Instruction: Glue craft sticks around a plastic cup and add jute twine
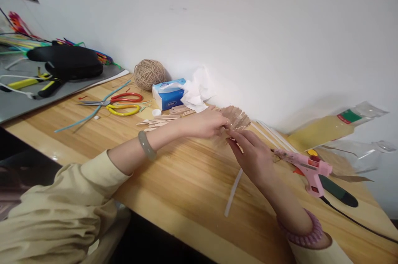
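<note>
My left hand is closed at the near edge of a fan-shaped craft-stick piece, whose short brown slats stand side by side. Fingers pinched together, my right hand meets the left one at that same edge. The spot where the fingertips touch is blurred and partly hidden. Below my right hand, a narrow whitish strip runs across the wooden table; I cannot tell whether its upper end is held. Loose craft sticks lie behind my left wrist.
Right of my right hand lies a pink glue gun with a black cord. Behind it lean a yellowish bottle and a clear bottle. Leftward are scissors, a twine ball, a tissue pack and a black pouch.
</note>
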A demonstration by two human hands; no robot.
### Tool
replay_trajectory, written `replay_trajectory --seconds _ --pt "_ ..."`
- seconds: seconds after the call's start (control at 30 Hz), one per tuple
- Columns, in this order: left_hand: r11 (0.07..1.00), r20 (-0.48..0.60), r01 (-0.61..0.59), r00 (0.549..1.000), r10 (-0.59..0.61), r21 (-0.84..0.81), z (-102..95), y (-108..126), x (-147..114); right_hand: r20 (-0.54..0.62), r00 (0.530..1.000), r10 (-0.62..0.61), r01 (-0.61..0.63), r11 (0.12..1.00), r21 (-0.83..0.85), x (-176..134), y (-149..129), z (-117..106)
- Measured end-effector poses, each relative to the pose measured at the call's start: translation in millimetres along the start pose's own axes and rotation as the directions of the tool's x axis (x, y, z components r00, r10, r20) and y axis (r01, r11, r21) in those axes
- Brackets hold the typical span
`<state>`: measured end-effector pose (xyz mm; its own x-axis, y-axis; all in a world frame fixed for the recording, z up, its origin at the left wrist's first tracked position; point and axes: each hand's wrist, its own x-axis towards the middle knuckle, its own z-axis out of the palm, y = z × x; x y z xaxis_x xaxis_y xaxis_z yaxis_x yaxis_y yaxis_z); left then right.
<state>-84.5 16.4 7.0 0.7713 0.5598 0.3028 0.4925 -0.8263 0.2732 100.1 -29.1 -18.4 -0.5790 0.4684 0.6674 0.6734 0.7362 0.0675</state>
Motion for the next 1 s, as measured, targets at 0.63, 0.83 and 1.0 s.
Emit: replay_trajectory --seconds 0.63,0.83,1.0 --pt "0.999 0.041 0.051 0.998 -0.052 0.011 -2.2 0.1 1.2 0.024 0.996 0.081 -0.081 0.997 0.014 4.8 5.1 0.5" --pt "0.998 0.062 0.070 0.996 -0.070 0.010 -3.9 3.0 2.2 0.046 0.999 0.023 -0.021 0.998 -0.054 5.3 6.2 1.9" --pt "0.995 0.083 0.094 0.992 -0.092 -0.022 -6.4 7.5 2.2 0.032 0.999 -0.005 0.007 0.998 -0.055 7.1 8.2 3.5"
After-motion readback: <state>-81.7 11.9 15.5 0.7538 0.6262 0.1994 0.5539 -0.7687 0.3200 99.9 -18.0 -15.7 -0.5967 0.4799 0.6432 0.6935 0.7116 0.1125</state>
